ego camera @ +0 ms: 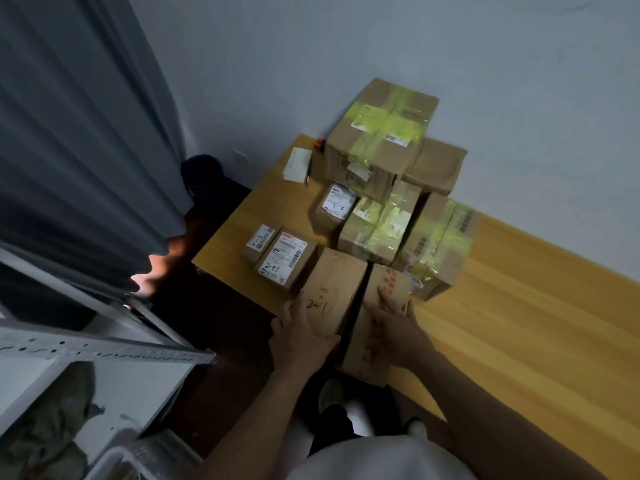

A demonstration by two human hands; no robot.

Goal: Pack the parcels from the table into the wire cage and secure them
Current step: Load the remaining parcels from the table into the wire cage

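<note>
Left hand point(301, 337): fingers curled round the near end of the left box point(334, 289), thumb up against its near right corner. We read this as a firm grip. The box is plain brown with "2-1" in red on top.

Right hand point(391, 327): lies over the top of the right box point(388, 282), thumb along its left edge, fingers reaching across to the right edge. It looks like a grasp across the width, though we cannot see the fingertips on the far side.

The two boxes lie side by side with a dark gap between them, at the near edge of the table point(519, 341). The right box overhangs that edge. We cannot tell whether either is lifted clear of the wood.

Just beyond them is the pile point(381, 133): small labelled parcels to the left, yellow-taped ones in the middle, and a large taped box stacked on top by the wall.

Progress, our judgement: early. Every parcel we can see is at the table and none is visibly packed. A white rim point(152, 452) at the lower left may be the cage, but too little of it shows to be sure, and its inside is out of view. A grey rack point(104, 348) stands to the left.

Left to do: carry these two across, move the pile, then secure the load.
</note>
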